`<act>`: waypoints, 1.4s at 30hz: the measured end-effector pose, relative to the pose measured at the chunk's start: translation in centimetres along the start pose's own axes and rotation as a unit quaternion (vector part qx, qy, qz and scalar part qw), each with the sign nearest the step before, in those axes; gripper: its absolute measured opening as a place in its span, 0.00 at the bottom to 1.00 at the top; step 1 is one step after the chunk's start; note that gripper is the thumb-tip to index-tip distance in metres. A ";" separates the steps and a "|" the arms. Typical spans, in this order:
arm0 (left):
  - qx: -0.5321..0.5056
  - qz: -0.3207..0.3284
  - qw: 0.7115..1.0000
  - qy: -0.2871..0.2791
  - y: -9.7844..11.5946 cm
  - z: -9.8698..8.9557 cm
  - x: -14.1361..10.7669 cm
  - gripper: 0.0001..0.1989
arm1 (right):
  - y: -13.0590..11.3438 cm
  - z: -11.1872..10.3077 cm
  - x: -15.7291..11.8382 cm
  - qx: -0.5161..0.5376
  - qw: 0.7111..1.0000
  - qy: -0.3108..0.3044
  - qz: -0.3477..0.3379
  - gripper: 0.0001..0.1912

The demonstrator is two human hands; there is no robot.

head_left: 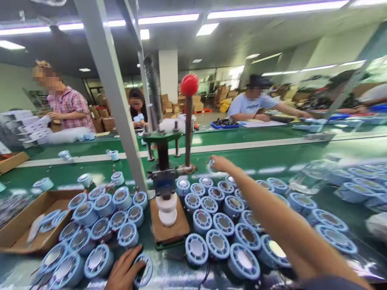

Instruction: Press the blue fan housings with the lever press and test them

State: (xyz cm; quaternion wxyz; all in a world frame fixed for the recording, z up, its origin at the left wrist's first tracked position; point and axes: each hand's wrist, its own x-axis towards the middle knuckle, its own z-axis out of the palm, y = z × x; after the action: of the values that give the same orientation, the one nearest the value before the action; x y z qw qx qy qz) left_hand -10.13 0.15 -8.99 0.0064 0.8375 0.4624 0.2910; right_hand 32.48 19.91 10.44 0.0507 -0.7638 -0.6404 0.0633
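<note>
Low in the view, my left hand [125,268] has its fingers wrapped on a light blue ring-shaped part [147,270] at the table's near edge. My right arm reaches forward over the blue round units [223,223]; my right hand [222,164] is closed on a small light blue part [212,163], mostly hidden by the fingers. Between my hands stands a hand press [165,181] with a red ball knob [189,85] on its upright lever. A white round block [167,210] is under its ram, above a brown base plate [173,233].
More blue units [102,204] crowd the left side, beside a cardboard box [18,225] holding blue rings. A grey post [116,88] rises behind them. Clear plastic bags [310,177] lie at right. Several people work across the green conveyor [205,139].
</note>
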 end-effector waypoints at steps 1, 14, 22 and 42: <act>0.003 0.010 1.000 -0.006 0.5 -0.4 0.0 0.22 | 0.1 -0.8 -0.8 0.003 1.000 0.007 -0.007 0.18; -0.006 -0.127 0.988 -0.084 4.6 -2.3 1.4 0.28 | -8.4 9.3 -25.7 0.176 0.851 -0.090 -0.486 0.35; -0.017 -0.132 0.990 -0.046 5.2 -1.6 0.4 0.31 | -10.6 17.5 -26.0 0.304 0.857 0.065 -0.412 0.35; -0.204 -0.022 0.962 -0.182 6.5 -6.0 4.5 0.50 | -13.8 22.6 -26.3 0.393 0.869 0.176 -0.244 0.41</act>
State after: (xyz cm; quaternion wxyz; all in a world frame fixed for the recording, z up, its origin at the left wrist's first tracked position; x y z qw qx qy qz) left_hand -6.31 -1.67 -0.01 0.2681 0.8469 0.4022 0.2215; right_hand 10.92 -3.62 -8.87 0.4728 -0.4989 -0.7086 0.1598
